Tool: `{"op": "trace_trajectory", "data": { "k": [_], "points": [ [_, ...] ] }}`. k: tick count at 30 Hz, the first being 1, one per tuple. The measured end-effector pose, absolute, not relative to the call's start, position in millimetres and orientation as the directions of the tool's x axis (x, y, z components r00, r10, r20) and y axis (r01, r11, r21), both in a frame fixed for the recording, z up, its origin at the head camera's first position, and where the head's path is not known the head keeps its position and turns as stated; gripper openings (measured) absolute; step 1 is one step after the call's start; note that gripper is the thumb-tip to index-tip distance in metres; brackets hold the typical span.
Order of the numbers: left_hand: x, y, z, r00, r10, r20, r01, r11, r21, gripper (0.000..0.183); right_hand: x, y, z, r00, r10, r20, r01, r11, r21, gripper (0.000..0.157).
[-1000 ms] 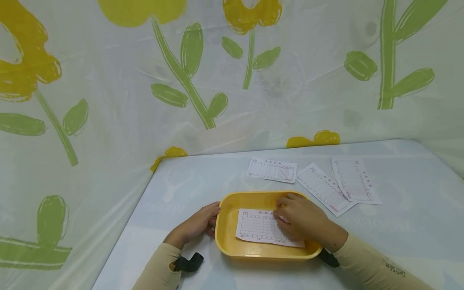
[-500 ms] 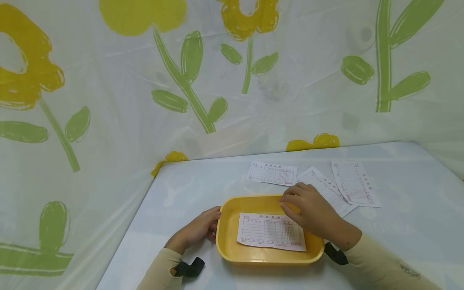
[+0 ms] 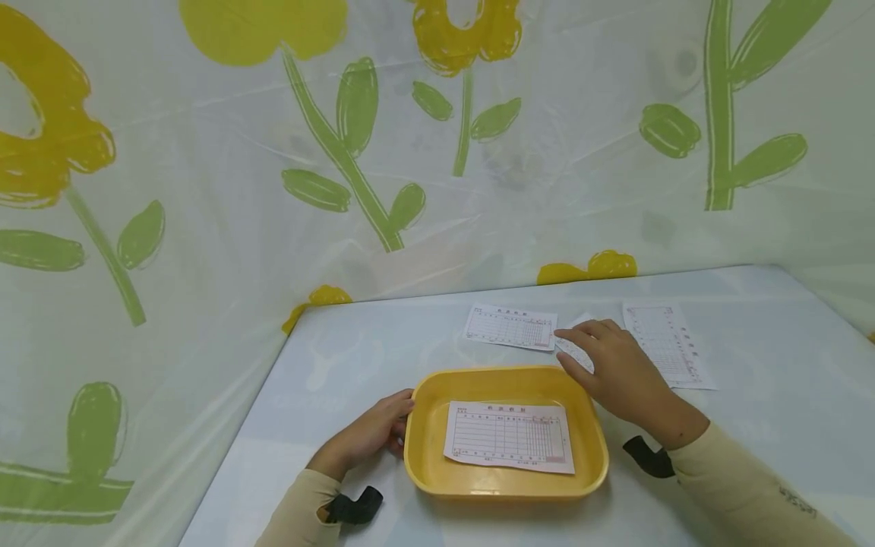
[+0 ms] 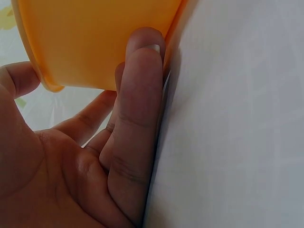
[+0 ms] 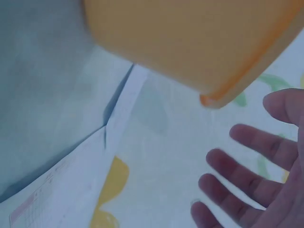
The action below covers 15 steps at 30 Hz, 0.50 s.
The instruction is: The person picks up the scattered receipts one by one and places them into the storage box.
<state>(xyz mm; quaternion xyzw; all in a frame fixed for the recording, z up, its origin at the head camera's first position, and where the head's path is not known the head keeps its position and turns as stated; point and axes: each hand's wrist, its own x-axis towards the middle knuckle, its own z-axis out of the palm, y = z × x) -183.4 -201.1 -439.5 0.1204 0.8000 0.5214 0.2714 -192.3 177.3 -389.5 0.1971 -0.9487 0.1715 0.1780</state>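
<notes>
The left hand [image 3: 372, 431] holds the yellow tray [image 3: 506, 486] at its nine o'clock, thumb against the rim, fingers against the outer wall. Inside lies a printed slip [image 3: 509, 437]. At two o'clock hangs the right hand [image 3: 618, 372], thumb and fingers apart, above a half-hidden slip [image 3: 573, 348]. Another slip [image 3: 511, 327] lies at twelve; one more slip [image 3: 663, 346], beyond the right hand, at two.

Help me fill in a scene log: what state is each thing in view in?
Yellow tray: upright, uncovered.
Left hand: touching the tray's outer side.
Right hand: fingers apart, holding nothing visible.
Slip in the tray: lying printed side up.
Left loose slip: printed side up.
Middle loose slip: mostly hidden behind the right hand in the head view.
Right loose slip: printed side up, turned sideways.
Floral curtain: hanging, wrinkled.
</notes>
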Motion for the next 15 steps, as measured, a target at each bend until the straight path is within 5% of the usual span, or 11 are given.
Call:
{"op": "trace_trajectory", "data": {
  "k": [15],
  "points": [
    [-184, -202, -442, -0.82, 0.49, -0.295, -0.087, 0.402, 0.911, 0.049, -219, 216, -403, -0.957, -0.149, 0.25, -0.227, 0.92, -0.32, 0.051]
  ]
}}
